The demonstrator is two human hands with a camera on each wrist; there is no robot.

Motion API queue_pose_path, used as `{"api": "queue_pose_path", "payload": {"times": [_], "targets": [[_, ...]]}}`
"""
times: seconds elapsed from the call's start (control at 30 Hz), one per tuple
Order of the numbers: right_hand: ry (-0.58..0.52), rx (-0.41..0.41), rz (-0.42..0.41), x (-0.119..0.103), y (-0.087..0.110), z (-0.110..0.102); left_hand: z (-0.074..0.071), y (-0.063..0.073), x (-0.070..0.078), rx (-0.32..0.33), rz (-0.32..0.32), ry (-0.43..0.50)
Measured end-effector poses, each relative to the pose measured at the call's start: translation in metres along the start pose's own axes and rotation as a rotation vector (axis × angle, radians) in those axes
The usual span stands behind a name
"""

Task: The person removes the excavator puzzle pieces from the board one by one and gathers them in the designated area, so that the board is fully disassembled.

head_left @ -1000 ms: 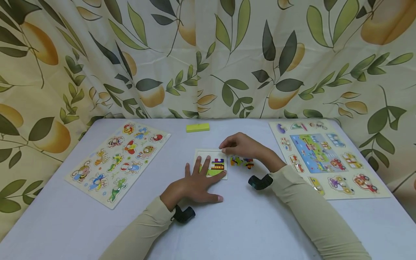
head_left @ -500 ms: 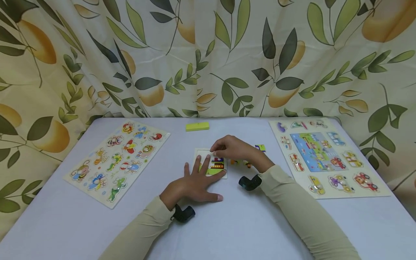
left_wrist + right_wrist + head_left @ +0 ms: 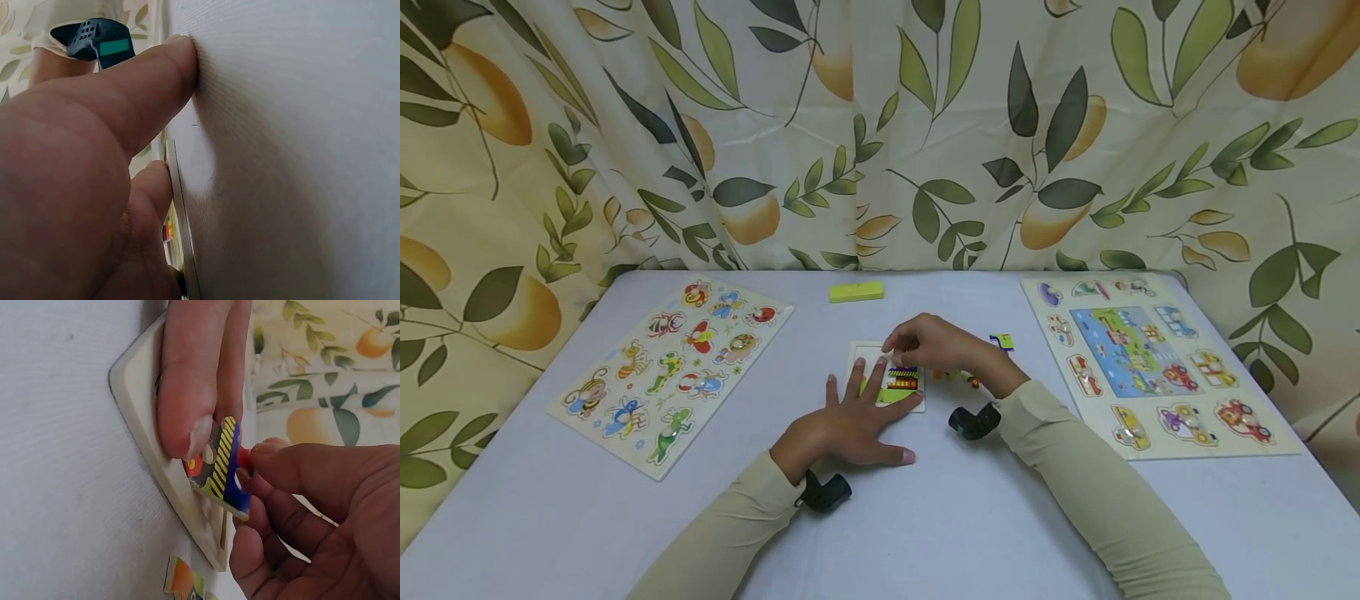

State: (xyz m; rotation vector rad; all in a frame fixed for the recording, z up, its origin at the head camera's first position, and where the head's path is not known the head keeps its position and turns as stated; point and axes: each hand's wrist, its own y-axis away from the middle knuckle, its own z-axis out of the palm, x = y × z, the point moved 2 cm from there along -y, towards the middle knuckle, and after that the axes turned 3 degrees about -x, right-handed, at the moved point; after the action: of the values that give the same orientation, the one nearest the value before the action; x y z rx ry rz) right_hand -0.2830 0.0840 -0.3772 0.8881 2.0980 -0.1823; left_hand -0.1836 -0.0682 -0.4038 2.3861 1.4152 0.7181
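Observation:
In the head view my left hand [image 3: 853, 425] lies with fingers spread on a small white puzzle tray [image 3: 867, 347]. Its fingertips press the tray and a puzzle piece [image 3: 222, 464] with yellow-black stripes and a blue end, which looks tilted in the right wrist view. The left thumb [image 3: 153, 81] rests on the tablecloth. My right hand [image 3: 936, 343] is over the tray's upper part. Its thumb and fingers pinch at a red bit [image 3: 244, 459] of puzzle piece by the blue end; whether the two are one piece is unclear. Its other fingers are curled.
Loose puzzle pieces [image 3: 1002, 342] lie right of the tray, some partly behind the right hand. A board of insect figures [image 3: 658, 375] is at left, a board of vehicles [image 3: 1150, 367] at right. A yellow-green block [image 3: 857, 292] sits behind, before a patterned curtain [image 3: 925, 167].
My right hand has moved left from the tray's upper right corner to over its upper part, uncovering a loose piece at right. The left hand has stayed put.

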Motion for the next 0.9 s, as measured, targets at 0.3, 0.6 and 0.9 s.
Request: {"api": "queue_pose_path", "payload": {"times": [0.3, 0.6, 0.9], "targets": [[0.005, -0.025, 0.011, 0.000, 0.003, -0.002, -0.001, 0.000, 0.000, -0.002, -0.006, 0.003], [0.027, -0.038, 0.030, 0.006, 0.004, -0.002, -0.001, 0.001, 0.000, 0.001, -0.010, 0.002], [-0.018, -0.031, 0.033, 0.010, 0.005, -0.004, 0.000, 0.000, 0.000, 0.004, -0.007, 0.003]]}}
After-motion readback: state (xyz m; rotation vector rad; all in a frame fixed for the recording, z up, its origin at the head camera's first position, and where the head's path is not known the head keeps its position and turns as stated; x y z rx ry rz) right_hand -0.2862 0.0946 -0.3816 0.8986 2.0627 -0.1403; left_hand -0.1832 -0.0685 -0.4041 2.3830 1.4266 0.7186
